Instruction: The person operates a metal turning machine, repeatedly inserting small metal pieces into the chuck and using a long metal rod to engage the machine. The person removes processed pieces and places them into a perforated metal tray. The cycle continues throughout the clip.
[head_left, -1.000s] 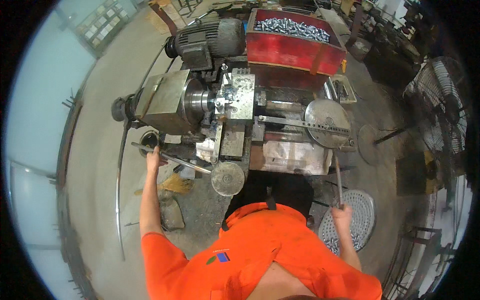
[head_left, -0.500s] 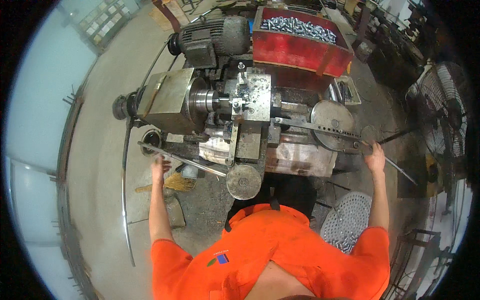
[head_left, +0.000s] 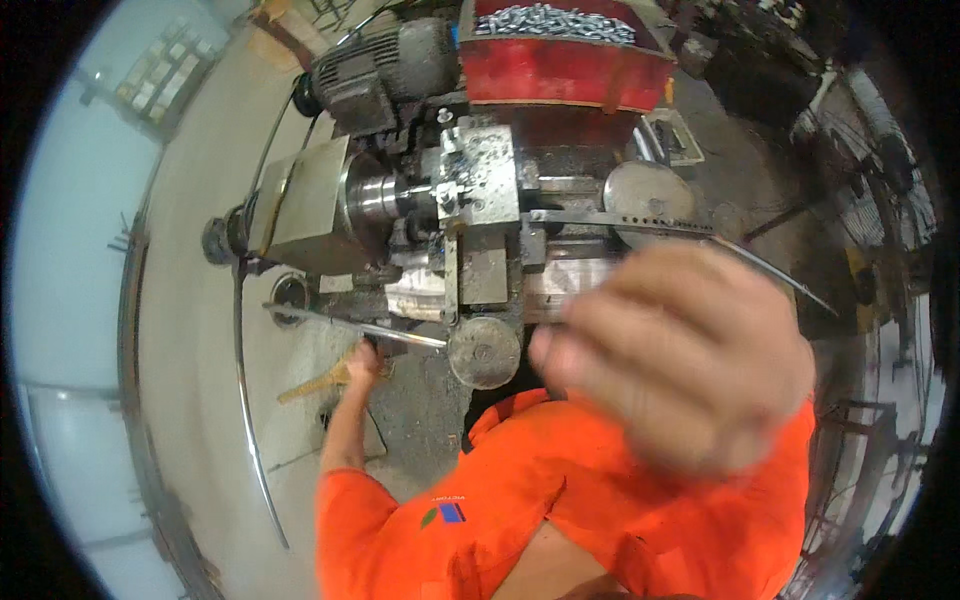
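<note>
My right hand (head_left: 690,350) is raised close to the camera, large and smeared by motion. Its fingers look bent, but the blur hides whether anything is in them. It covers part of the perforated flat bar (head_left: 600,219) and of the machine's right side. Lower left, my left hand (head_left: 364,362) is just below a slanting metal lever rod (head_left: 385,331), beside a straw broom (head_left: 315,385) on the floor; its fingers are too unclear to read. The rod runs to a round metal disc (head_left: 483,352). Behind stand the lathe's spindle (head_left: 375,195) and tool block (head_left: 490,170).
A red bin (head_left: 560,75) heaped with small metal pieces stands behind the machine, beside an electric motor (head_left: 385,70). Another round disc (head_left: 648,195) sits at the right. A thin rod (head_left: 775,270) sticks out to the right, and a long bar (head_left: 250,420) extends at left.
My right hand has left the end of the perforated bar and come up toward the camera. My left hand has moved down and right, away from the lever rod. The whole view has shifted slightly.
</note>
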